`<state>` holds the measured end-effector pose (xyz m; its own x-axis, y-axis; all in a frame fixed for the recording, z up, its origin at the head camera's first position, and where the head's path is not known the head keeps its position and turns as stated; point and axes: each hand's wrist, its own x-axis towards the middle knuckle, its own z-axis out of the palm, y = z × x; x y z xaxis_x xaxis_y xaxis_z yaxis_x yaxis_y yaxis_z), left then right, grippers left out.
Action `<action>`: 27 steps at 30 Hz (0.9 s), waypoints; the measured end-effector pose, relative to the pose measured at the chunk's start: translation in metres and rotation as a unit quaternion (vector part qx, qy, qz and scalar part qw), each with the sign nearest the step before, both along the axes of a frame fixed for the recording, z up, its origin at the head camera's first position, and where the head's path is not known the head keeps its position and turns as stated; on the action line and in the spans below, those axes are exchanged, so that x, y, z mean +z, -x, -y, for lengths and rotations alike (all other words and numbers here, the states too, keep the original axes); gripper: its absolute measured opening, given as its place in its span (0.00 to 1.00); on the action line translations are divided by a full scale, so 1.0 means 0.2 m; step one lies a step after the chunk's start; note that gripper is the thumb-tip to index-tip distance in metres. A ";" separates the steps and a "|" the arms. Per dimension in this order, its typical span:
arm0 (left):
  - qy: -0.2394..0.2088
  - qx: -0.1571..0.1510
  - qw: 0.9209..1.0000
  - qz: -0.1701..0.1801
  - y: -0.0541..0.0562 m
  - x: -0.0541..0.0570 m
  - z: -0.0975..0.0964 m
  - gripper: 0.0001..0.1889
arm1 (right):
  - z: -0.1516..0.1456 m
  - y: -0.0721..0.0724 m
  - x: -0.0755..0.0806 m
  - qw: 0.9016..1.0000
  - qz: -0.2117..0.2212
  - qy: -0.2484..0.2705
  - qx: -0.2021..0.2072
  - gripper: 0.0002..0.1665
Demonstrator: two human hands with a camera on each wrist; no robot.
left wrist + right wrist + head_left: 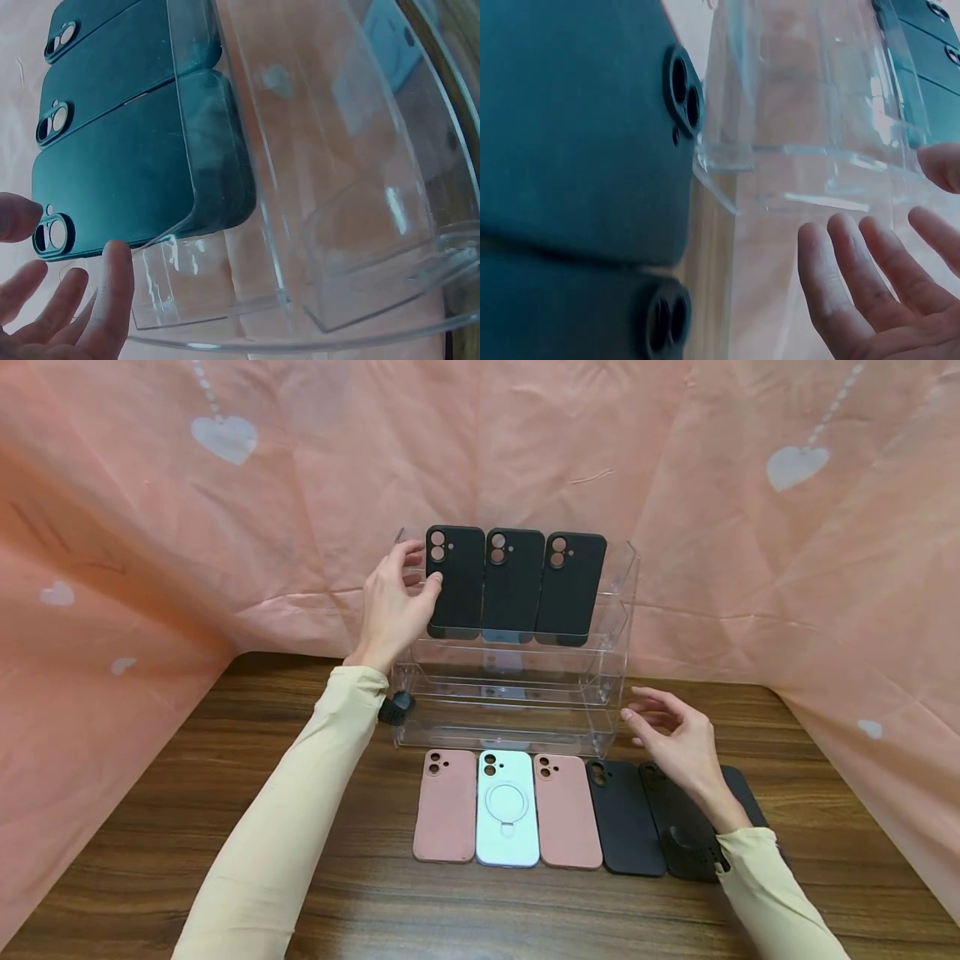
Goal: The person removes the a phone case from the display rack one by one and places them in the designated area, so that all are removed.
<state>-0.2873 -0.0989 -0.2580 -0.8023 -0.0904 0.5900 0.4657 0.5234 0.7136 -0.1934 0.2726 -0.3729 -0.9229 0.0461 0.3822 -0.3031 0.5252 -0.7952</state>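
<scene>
Black phone case with round camera openings, upright toward eleven o'clock on a clear plastic tiered rack; left hand, loosely parted, at its edge; right hand, spread and unladen, at four o'clock. Handling advised: square it against the neighbouring black phone cases, ease away without tipping. Brands, labels, writing: none legible.

three cases: rack, top tier | case row: table, before rack
</scene>
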 end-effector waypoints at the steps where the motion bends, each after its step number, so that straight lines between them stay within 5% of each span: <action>1: 0.004 0.002 1.000 0.004 0.00 0.01 0.00 0.24 | 0.01 0.00 -0.01 1.000 -0.001 0.003 -0.002 0.25; 20: 0.002 0.062 0.998 0.027 0.03 0.00 -0.03 0.19 | 0.10 0.03 -0.03 0.999 -0.011 0.044 0.000 0.22; 27: -0.021 0.034 0.999 0.028 0.02 0.01 -0.01 0.17 | 0.10 0.03 -0.04 0.999 -0.010 0.035 0.002 0.23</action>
<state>-0.2914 -0.0968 -0.2570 -0.8254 -0.1704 0.5382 0.3880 0.5213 0.7601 -0.2004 0.2527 -0.3806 -0.9154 0.0693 0.3965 -0.3213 0.4673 -0.8236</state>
